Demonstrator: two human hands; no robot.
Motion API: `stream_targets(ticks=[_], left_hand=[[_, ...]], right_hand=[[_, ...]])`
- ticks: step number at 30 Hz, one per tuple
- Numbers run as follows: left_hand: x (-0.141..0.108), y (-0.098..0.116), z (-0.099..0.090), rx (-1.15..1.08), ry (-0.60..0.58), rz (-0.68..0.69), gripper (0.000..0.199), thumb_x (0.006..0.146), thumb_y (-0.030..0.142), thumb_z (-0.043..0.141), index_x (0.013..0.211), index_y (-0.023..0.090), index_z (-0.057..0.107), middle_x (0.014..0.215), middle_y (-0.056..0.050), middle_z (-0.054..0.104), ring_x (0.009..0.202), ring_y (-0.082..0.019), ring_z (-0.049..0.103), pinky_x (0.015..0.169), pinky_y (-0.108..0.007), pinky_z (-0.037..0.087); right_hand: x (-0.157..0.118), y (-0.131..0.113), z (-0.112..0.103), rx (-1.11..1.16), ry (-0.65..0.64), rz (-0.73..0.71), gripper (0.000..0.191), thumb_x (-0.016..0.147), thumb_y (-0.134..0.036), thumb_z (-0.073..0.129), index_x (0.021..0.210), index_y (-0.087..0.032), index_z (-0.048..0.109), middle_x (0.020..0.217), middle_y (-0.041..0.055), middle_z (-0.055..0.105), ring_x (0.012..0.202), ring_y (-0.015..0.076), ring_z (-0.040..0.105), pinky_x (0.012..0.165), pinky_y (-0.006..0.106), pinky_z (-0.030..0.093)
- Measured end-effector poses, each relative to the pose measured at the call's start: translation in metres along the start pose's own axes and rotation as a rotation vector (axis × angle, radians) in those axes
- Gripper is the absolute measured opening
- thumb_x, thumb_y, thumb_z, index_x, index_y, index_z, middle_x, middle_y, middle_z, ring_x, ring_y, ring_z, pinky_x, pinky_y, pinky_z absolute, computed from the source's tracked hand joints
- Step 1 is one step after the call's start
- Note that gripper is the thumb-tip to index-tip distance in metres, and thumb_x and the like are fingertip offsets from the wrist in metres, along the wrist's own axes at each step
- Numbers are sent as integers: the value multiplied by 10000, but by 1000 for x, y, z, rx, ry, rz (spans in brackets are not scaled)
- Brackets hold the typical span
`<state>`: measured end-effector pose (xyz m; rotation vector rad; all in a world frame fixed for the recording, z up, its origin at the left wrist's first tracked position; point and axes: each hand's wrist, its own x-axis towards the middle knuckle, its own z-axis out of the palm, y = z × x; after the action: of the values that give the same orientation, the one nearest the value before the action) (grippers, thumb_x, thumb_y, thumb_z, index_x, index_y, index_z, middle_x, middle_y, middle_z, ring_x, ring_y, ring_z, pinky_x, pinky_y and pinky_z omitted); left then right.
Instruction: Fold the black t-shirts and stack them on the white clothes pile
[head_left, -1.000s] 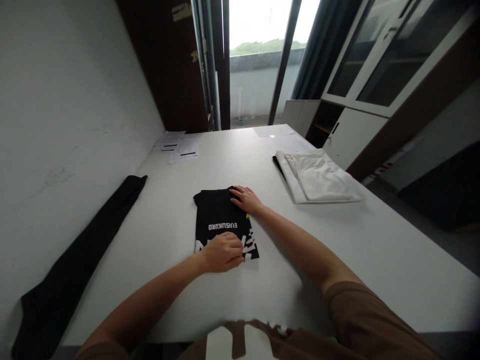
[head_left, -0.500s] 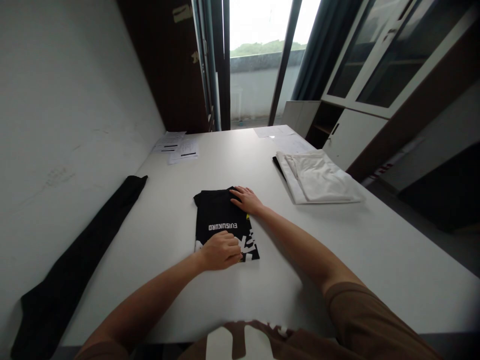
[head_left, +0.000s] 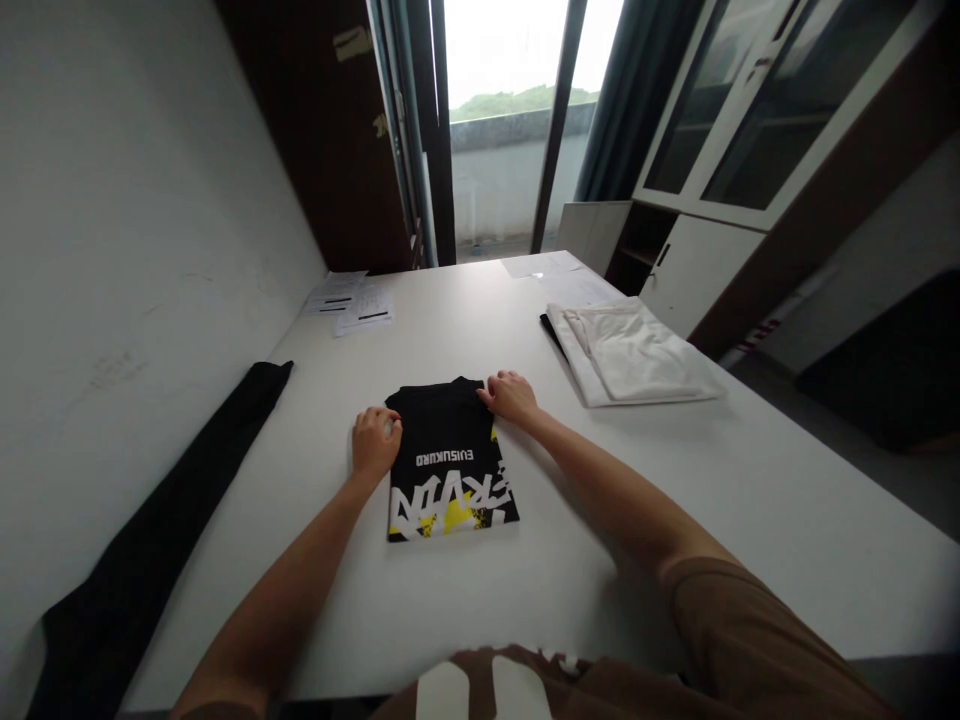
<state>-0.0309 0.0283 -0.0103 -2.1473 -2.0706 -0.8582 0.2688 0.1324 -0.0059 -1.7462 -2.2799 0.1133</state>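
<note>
A black shirt (head_left: pixel 442 425), folded into a rectangle with white lettering and yellow patches, lies flat on the white table (head_left: pixel 450 610). At its far left corner my left hand (head_left: pixel 376 440) pinches the fabric edge between thumb and curled fingers. My right hand (head_left: pixel 511 397) is closed on the far right corner, its thumb on the cloth and its fingers bent. Both hands rest low against the tabletop, one on each side of the shirt.
White folded cloth (head_left: pixel 637 350) lies at the right, over something black. Long black cloth (head_left: pixel 172 520) stretches along the left edge by the wall. Papers (head_left: pixel 364 308) lie at the far left, more papers (head_left: pixel 574 285) at the far right. Cabinets (head_left: pixel 705 270) stand beyond.
My left hand has moved from the shirt's near printed part to its far left corner, uncovering the print. My right hand has shifted slightly right and its fingers have curled at the far right corner.
</note>
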Motion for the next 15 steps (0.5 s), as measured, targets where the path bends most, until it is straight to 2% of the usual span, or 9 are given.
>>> stream_targets(ticks=[3, 7, 10, 15], left_hand=[[2, -13, 7, 76, 12, -82, 280, 938, 269, 577, 1201, 212, 653, 1257, -111, 632, 1200, -301, 544, 1072, -435, 408], [0, -15, 10, 151, -43, -94, 394, 930, 311, 596, 1309, 202, 606, 1234, -131, 637, 1190, -321, 546, 1062, -451, 409], [-1, -10, 8, 135, -77, -51, 427, 942, 315, 582, 1355, 206, 574, 1204, -127, 646, 1145, -314, 569, 1006, -437, 436], [-6, 1, 5, 68, -144, -7, 505, 971, 303, 541, 1462, 201, 482, 1152, -114, 649, 1047, -285, 614, 952, -420, 456]], right_hand=[[-3, -10, 1, -6, -40, -31, 454, 997, -594, 515, 1029, -198, 735, 1110, 171, 691, 1113, 327, 617, 954, 422, 469], [-7, -27, 3, 47, -66, -38, 416, 978, -582, 551, 1073, -213, 717, 1137, 155, 701, 1103, 318, 638, 924, 403, 491], [-11, -36, 4, 144, -78, -27, 424, 977, -560, 563, 1234, -234, 644, 1175, 123, 712, 1085, 298, 664, 904, 381, 503], [-17, -42, 5, 282, -116, -55, 649, 993, -496, 564, 1561, -256, 363, 1237, 112, 717, 1119, 301, 683, 920, 374, 503]])
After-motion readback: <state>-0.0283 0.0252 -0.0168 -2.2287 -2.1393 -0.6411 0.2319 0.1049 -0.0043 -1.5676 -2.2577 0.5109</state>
